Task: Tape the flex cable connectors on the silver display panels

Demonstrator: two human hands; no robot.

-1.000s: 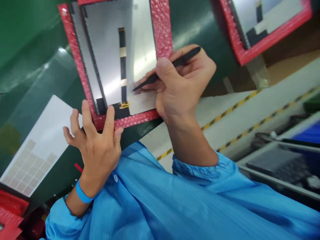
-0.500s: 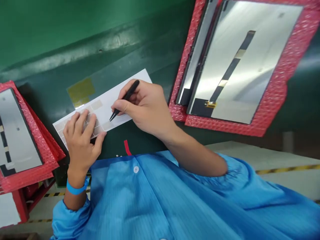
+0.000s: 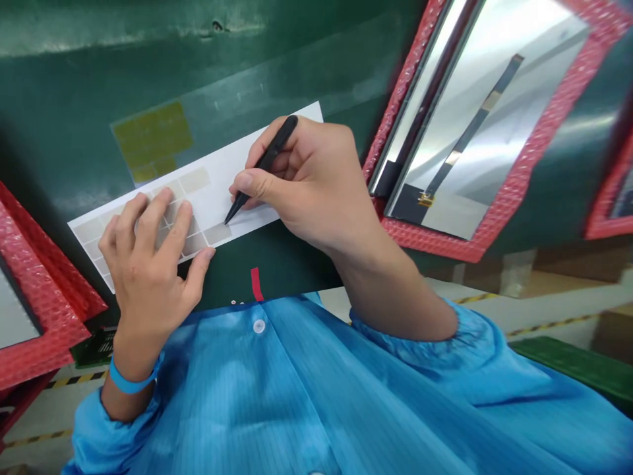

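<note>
A white sheet (image 3: 217, 165) with rows of pale grey rectangular stickers lies slanted on the dark green mat. My left hand (image 3: 153, 264) rests on its left part, fingers spread over the stickers and holding nothing. Black tweezers (image 3: 271, 150) are gripped in my right hand (image 3: 316, 185) above the sheet's right part. The tweezers' tips look closed together and meet a grey sticker (image 3: 217, 233) near the lower edge; whether they pinch it I cannot tell.
Yellow stickers (image 3: 153, 138) on clear film lie behind the sheet. Display panels (image 3: 514, 125) rest on pink bubble wrap (image 3: 430, 241) at the right. More bubble wrap (image 3: 44, 270) with a panel is at the left. Red tape (image 3: 256, 284) marks the mat's front edge.
The tweezers' tips have come together, having been slightly apart, and now meet the sticker near the lower edge. The whole view has shifted and come closer; my left hand stays on the sheet.
</note>
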